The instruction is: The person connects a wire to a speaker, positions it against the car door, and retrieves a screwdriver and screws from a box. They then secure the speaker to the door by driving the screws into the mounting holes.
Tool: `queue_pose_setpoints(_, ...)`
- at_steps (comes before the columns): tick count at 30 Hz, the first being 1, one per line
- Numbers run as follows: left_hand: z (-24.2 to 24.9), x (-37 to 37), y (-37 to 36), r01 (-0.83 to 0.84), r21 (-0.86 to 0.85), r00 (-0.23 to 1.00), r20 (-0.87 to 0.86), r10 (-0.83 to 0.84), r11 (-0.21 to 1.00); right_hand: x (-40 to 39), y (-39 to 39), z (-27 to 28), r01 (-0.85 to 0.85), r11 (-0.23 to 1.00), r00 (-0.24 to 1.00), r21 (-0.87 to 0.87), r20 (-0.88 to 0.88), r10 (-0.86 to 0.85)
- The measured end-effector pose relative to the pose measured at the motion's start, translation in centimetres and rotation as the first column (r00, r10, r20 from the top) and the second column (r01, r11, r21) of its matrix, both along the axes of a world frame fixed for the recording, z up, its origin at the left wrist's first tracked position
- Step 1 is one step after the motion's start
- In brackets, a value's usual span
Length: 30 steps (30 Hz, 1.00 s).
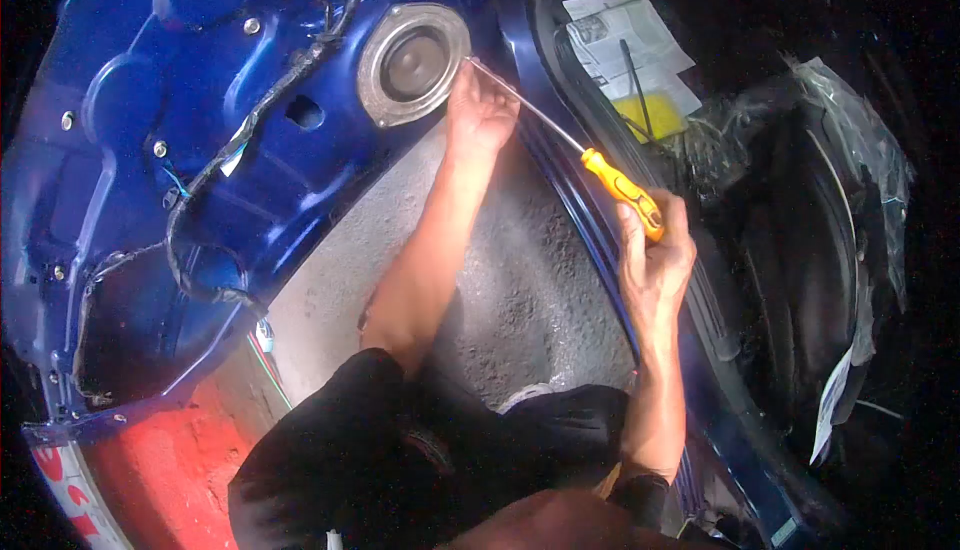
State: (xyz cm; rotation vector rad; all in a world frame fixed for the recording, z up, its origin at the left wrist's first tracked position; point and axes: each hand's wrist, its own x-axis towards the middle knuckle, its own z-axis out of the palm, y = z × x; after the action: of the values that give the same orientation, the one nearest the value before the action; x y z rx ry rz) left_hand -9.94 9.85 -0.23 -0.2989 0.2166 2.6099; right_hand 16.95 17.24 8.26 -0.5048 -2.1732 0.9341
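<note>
My right hand point(657, 260) is closed around the yellow handle of a screwdriver point(625, 190), whose long metal shaft slants up and left. The shaft's tip reaches the lower right rim of a round speaker point(413, 62) fixed in a blue car door point(290, 155). At that same rim, my left hand point(483, 115) has its fingers curled together beside the tip. Whatever those fingers pinch, if anything, is hidden.
A wiring harness point(262, 100) runs down the bare door panel. Papers point(632, 45) and a yellow item point(648, 118) lie inside the car at right, near clear plastic sheeting point(850, 120). Below the door is rough grey ground point(520, 280).
</note>
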Motion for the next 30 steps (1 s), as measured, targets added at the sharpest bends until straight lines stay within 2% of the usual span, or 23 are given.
queue_pose_setpoints(5,-0.1,-0.2,0.7,-0.092,0.055,0.996,0.022,0.091,0.994,-0.4,0.9,1.1,-0.020,0.992,1.000,0.123,-0.017,0.022)
queue_pose_setpoints(6,-0.1,-0.3,0.8,-0.096,0.081,0.995,0.035,0.094,0.992,-0.4,1.0,0.8,-0.014,0.965,0.999,0.262,-0.032,0.023)
queue_pose_setpoints(11,0.1,-0.5,1.0,-0.116,0.170,0.990,0.102,0.100,0.979,-1.2,0.9,4.0,-0.040,0.842,0.998,0.538,-0.011,0.055)
queue_pose_setpoints(14,0.5,0.0,0.9,-0.108,0.211,0.992,0.089,0.091,0.971,-2.0,0.7,6.4,-0.033,0.817,0.998,0.576,-0.017,0.053)
queue_pose_setpoints(17,0.8,0.3,1.1,-0.167,0.171,0.985,0.072,0.156,0.971,-2.4,1.1,7.0,-0.048,0.808,0.999,0.588,0.032,0.036)
queue_pose_setpoints(21,0.7,0.2,1.1,-0.149,0.157,0.987,0.089,0.136,0.976,-1.9,0.2,5.3,-0.022,0.897,0.999,0.441,-0.018,0.033)
queue_pose_setpoints(22,0.7,0.1,1.1,-0.142,0.150,0.987,0.093,0.129,0.978,-1.7,-0.4,4.8,0.019,0.919,0.999,0.394,0.019,-0.029)
queue_pose_setpoints(23,0.8,-0.1,1.0,-0.139,0.143,0.987,0.096,0.126,0.980,-1.6,-0.6,4.1,0.003,0.929,0.999,0.371,-0.044,0.015)
queue_pose_setpoints(26,1.1,0.2,0.8,-0.159,0.101,0.986,0.066,0.153,0.982,-1.7,-0.6,4.2,0.044,0.913,0.999,0.406,-0.045,-0.028)
queue_pose_setpoints(28,1.4,0.4,0.9,-0.159,0.126,0.985,0.084,0.150,0.979,-2.2,0.6,5.4,0.032,0.902,0.999,0.430,-0.009,-0.031)
queue_pose_setpoints(30,1.4,0.3,1.0,-0.149,0.147,0.986,0.097,0.136,0.978,-3.1,1.9,6.3,0.020,0.896,0.999,0.444,-0.044,-0.001)
